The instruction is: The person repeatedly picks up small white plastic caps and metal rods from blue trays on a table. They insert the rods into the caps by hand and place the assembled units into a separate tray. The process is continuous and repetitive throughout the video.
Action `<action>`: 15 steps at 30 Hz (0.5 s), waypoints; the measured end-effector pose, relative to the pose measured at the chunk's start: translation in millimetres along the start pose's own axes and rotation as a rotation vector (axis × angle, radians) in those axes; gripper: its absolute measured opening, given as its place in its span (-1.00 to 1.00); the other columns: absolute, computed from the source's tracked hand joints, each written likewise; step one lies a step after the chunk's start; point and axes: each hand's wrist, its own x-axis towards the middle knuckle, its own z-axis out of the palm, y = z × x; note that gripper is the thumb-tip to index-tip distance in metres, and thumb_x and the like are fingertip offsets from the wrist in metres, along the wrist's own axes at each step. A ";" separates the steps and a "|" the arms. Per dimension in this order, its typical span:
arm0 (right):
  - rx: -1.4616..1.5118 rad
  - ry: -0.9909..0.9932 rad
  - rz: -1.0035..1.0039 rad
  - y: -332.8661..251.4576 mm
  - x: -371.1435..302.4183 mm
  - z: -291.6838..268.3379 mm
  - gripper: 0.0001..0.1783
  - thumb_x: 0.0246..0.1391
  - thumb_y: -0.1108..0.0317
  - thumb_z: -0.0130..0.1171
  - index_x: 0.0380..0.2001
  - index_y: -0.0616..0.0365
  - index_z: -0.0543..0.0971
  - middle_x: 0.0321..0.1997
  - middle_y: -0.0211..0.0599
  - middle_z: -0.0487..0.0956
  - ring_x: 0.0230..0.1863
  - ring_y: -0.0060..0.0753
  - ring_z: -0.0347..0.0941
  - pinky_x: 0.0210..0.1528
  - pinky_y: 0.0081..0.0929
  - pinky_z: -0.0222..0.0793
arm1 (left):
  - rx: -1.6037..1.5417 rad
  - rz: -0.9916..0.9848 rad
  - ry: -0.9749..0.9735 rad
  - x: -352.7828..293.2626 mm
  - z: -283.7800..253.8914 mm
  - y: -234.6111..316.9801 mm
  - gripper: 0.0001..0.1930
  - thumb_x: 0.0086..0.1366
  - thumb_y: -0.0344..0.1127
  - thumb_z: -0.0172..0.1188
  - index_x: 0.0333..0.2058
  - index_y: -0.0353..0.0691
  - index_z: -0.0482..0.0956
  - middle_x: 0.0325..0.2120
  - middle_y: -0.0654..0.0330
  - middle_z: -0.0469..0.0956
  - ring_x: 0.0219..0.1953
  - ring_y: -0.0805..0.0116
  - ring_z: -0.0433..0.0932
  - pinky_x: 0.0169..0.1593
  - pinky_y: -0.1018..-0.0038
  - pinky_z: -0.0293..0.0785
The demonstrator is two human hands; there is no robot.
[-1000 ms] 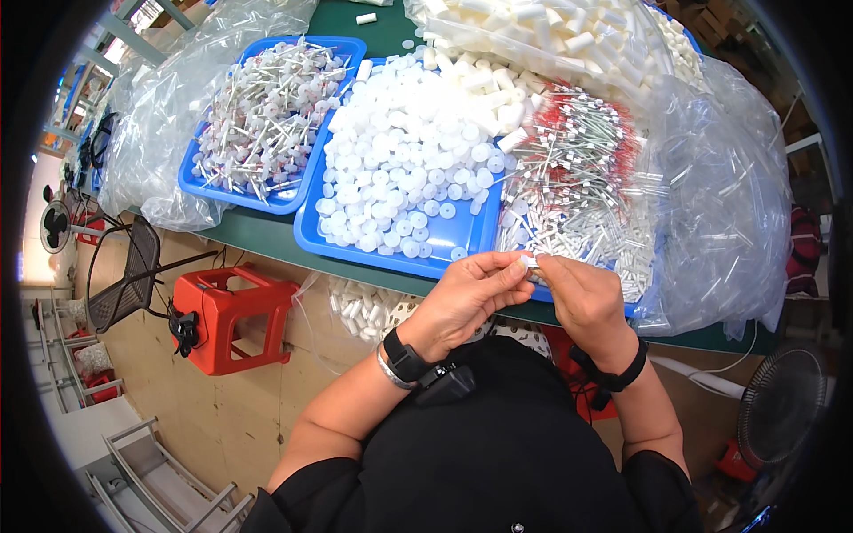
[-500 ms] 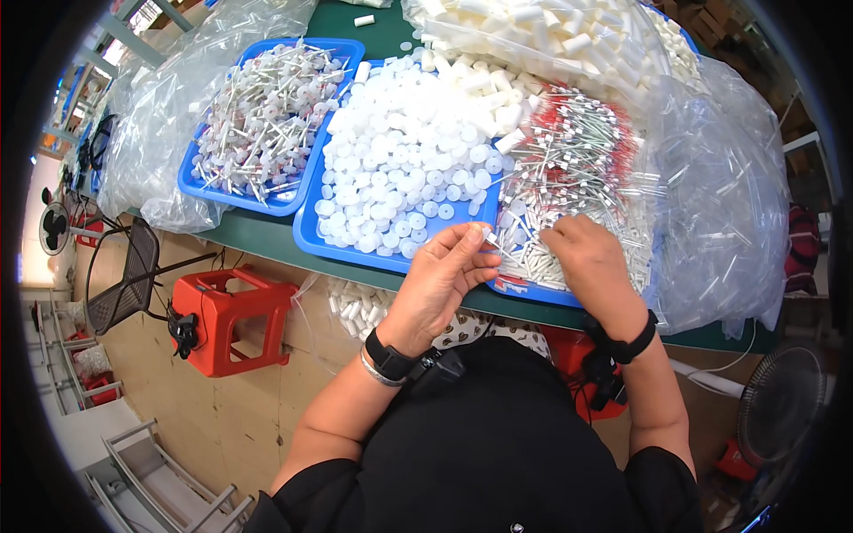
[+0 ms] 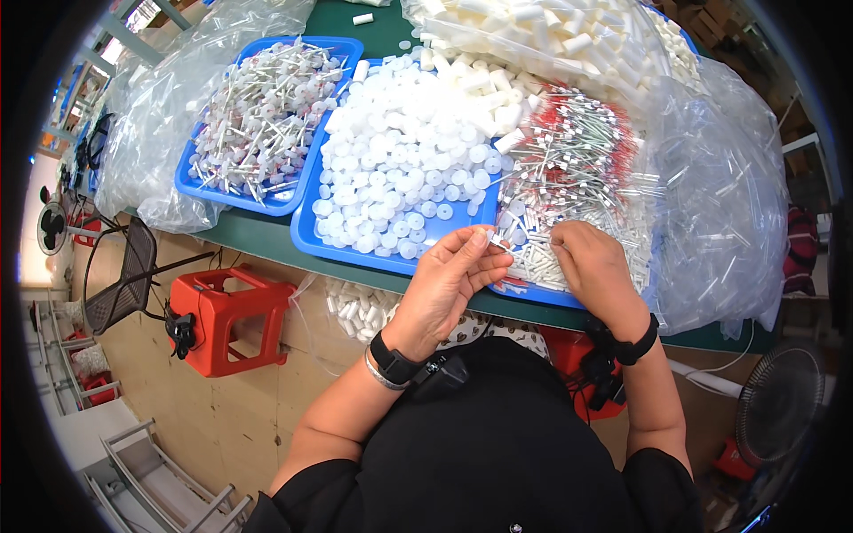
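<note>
Thumb and forefinger of my left hand (image 3: 451, 282) pinch a small white part (image 3: 500, 242), its thin end pointing right, above the front of the right blue tray (image 3: 542, 294). My right hand (image 3: 597, 266) is a short way right of it, fingers curled together over a pile of small white tubes (image 3: 540, 259). Whether those fingertips hold anything is hidden. Behind the tubes lies a heap of thin wired parts (image 3: 573, 155) with red and white ends. Left of it, a blue tray (image 3: 342, 252) holds translucent round discs (image 3: 400, 178) and, farther back, white foam-like cylinders (image 3: 475, 84).
Another blue tray (image 3: 188, 182) at the far left holds pins fitted with discs. Clear plastic bags (image 3: 720, 204) lie along the right, and one bag of white cylinders (image 3: 569, 31) stands behind. Below the green table edge (image 3: 258, 251) are a red stool (image 3: 227, 324) and a black fan (image 3: 782, 400).
My left hand has shifted slightly right, still pinching the small white part. The right hand has moved a little right and down, its fingers still bent over the tubes.
</note>
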 end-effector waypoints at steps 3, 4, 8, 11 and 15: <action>0.232 -0.027 0.236 -8.8 -3.3 -5.8 -0.88 0.04 0.49 0.19 -0.32 0.23 0.49 -0.35 -0.15 0.57 -0.40 -0.09 0.51 -0.37 -0.24 0.40 | -0.011 0.002 0.004 0.4 1.4 -1.4 -0.72 0.37 -0.24 0.12 -0.06 -0.29 0.47 -0.25 0.06 0.58 -0.17 0.31 0.61 -0.06 0.48 0.57; 0.243 0.006 0.220 -8.7 -2.8 -5.0 -0.86 0.04 0.48 0.19 -0.30 0.22 0.50 -0.32 -0.15 0.58 -0.40 -0.09 0.51 -0.38 -0.24 0.40 | -0.014 0.002 0.004 0.6 1.6 -1.9 -0.72 0.37 -0.24 0.12 -0.06 -0.30 0.47 -0.26 0.06 0.58 -0.17 0.31 0.61 -0.06 0.49 0.57; 0.186 0.159 0.078 -10.7 5.4 1.4 -0.82 0.01 0.44 0.24 -0.28 0.19 0.52 -0.30 -0.20 0.58 -0.40 -0.13 0.51 -0.39 -0.28 0.39 | -0.013 0.018 0.012 3.0 1.6 -3.7 -0.73 0.37 -0.25 0.12 -0.07 -0.30 0.47 -0.27 0.07 0.58 -0.16 0.32 0.61 -0.05 0.48 0.57; -0.021 -0.003 -0.011 -10.8 2.5 -3.9 -0.84 -0.04 0.44 0.26 -0.33 0.18 0.56 -0.33 -0.24 0.56 -0.35 -0.16 0.49 -0.30 -0.31 0.38 | -0.008 0.030 0.030 0.6 1.1 -2.2 -0.73 0.37 -0.25 0.12 -0.07 -0.31 0.47 -0.27 0.08 0.57 -0.16 0.31 0.61 -0.05 0.48 0.57; -0.224 -0.190 0.020 -6.8 -7.3 5.9 -0.87 -0.11 0.42 0.28 -0.41 0.14 0.59 -0.39 -0.28 0.52 -0.33 -0.17 0.45 -0.24 -0.30 0.35 | 0.013 0.026 0.013 0.9 0.5 -4.1 -0.73 0.37 -0.26 0.12 -0.06 -0.31 0.46 -0.26 0.08 0.57 -0.14 0.30 0.60 -0.04 0.48 0.57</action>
